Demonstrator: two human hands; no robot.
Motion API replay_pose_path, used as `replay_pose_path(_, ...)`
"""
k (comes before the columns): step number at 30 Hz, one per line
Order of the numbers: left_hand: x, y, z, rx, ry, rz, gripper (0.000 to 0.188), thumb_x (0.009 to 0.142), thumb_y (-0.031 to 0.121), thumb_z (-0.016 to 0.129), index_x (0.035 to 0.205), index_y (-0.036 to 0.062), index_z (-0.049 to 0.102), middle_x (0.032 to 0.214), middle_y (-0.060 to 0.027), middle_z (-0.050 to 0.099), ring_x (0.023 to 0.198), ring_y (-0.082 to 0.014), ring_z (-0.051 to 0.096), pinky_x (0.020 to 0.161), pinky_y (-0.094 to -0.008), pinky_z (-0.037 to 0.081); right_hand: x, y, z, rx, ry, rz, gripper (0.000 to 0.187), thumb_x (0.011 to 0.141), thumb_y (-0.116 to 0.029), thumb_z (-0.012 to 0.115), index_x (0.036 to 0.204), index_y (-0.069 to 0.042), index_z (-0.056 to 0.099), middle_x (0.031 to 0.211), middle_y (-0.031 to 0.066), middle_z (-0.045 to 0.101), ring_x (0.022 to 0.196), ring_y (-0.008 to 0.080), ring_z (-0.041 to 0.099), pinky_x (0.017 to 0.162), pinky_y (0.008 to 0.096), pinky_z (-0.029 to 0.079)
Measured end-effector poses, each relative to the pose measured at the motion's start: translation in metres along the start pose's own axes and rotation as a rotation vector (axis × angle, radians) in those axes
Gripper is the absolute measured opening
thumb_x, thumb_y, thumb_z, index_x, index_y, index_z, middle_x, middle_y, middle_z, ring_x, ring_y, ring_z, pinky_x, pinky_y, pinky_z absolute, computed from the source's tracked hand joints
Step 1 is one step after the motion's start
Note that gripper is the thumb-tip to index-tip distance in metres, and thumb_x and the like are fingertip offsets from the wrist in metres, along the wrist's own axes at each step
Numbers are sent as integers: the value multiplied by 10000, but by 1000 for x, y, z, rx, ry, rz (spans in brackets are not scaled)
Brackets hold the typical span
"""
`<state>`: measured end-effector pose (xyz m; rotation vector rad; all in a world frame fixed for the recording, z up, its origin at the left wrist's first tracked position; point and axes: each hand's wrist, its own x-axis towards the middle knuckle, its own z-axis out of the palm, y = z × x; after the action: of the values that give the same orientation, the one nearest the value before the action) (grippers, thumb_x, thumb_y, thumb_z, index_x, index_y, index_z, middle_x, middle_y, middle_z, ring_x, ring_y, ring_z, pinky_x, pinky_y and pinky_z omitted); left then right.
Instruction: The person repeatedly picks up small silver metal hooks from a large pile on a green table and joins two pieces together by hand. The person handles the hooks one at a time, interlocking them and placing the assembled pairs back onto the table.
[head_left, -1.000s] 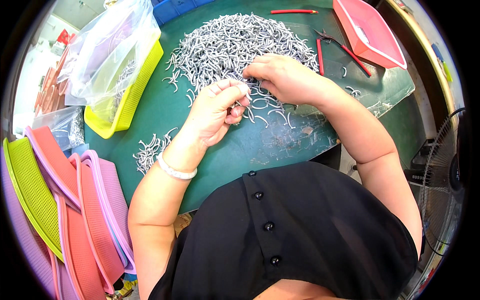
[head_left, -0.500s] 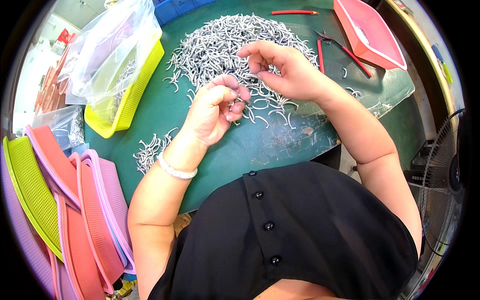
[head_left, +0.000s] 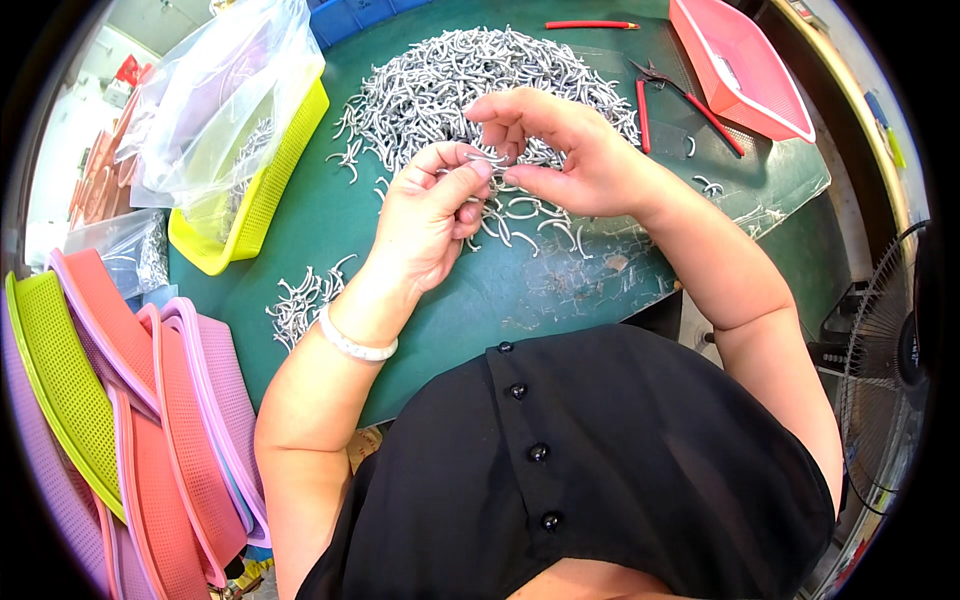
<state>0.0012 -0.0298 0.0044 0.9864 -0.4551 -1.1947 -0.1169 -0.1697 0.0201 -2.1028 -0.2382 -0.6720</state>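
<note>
A black top (head_left: pixel 640 440) with 4 round buttons (head_left: pixel 538 452) and a white bracelet (head_left: pixel 355 348) are worn.

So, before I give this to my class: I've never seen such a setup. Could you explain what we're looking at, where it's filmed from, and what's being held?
There's no machine here, just a person's two bare hands. The wide camera is worn on their head and looks down, so straight edges bend near the rim. Picture left is the person's left.

On the green table lies a big heap of small curved grey pieces, with a smaller heap to the left. Red-handled pliers and a pink basket are at the right.

The left hand pinches a grey piece between thumb and finger. The right hand is open close by; whether it touches that piece is hard to tell.
</note>
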Motion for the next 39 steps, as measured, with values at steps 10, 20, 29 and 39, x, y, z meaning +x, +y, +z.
replay_pose_path(10, 1, 2, -1, 6, 36, 10, 67, 806, 43, 569, 845, 74, 524, 687, -19, 538, 502, -44, 431, 413, -149, 315, -6, 15, -9, -582, -221, 39, 416, 661, 16, 581, 1069, -17, 510, 917, 109, 563, 863, 264, 542, 778, 356, 434)
replay_pose_path(20, 1, 2, -4, -3, 21, 3, 34, 812, 46, 535, 826, 68, 514, 698, -40, 548, 511, -58, 443, 422, -167, 326, -4, 10, -7, -586, -335, 168, 280, 724, -4, 531, 1003, -16, 531, 866, 130, 574, 856, 307, 543, 761, 382, 433)
replay_pose_path(29, 1, 6, -6, -141, -19, -13, 35, 794, 59, 493, 828, 57, 488, 738, -89, 555, 529, -108, 442, 429, -191, 329, -1, 5, -10, -165, -180, 275, 320, 756, 54, 486, 1069, -13, 487, 723, 47, 493, 690, 124, 487, 668, 251, 409)
replay_pose_path(39, -2, 3, 5, 134, -47, -179, 132, 792, 130, 628, 890, 59, 577, 668, -4, 544, 485, -33, 423, 416, -150, 295, 0, 5, 1, 290, -5, 182, 301, 768, 39, 517, 1062, -19, 493, 726, -16, 494, 684, 56, 454, 635, 211, 400)
